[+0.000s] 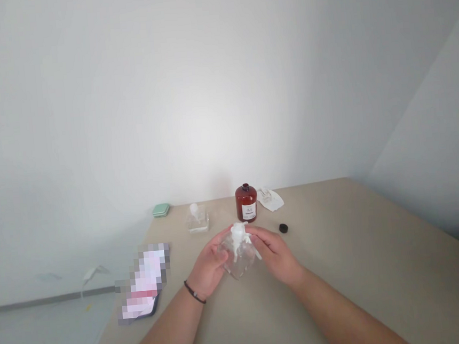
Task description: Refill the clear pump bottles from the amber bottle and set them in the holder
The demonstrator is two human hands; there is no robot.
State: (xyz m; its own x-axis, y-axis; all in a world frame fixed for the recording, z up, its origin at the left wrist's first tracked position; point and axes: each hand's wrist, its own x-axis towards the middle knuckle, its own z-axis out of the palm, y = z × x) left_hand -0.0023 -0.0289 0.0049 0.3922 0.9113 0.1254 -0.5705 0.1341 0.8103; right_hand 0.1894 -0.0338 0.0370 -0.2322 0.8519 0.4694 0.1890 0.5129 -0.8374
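Observation:
My left hand (210, 265), with a dark band at the wrist, is closed around the side of a clear bottle (237, 265). The bottle is tilted above the table, in front of me. My right hand (274, 253) is closed at the other side, its fingers pinching a crumpled white tissue (240, 232) that lies over the bottle's neck and hangs down in strips. The tissue hides the neck, so I cannot see whether a cap is on. Just behind my hands stands a dark red-brown bottle (247, 200) with a white label and an uncapped mouth.
A black cap (283, 228) lies right of the brown bottle. Behind it is a crumpled white paper (271, 199). To the left are a square clear bottle with a white top (197, 220), a green case (161, 210) and a blurred-out phone (146, 283). A wall backs the table (360, 246).

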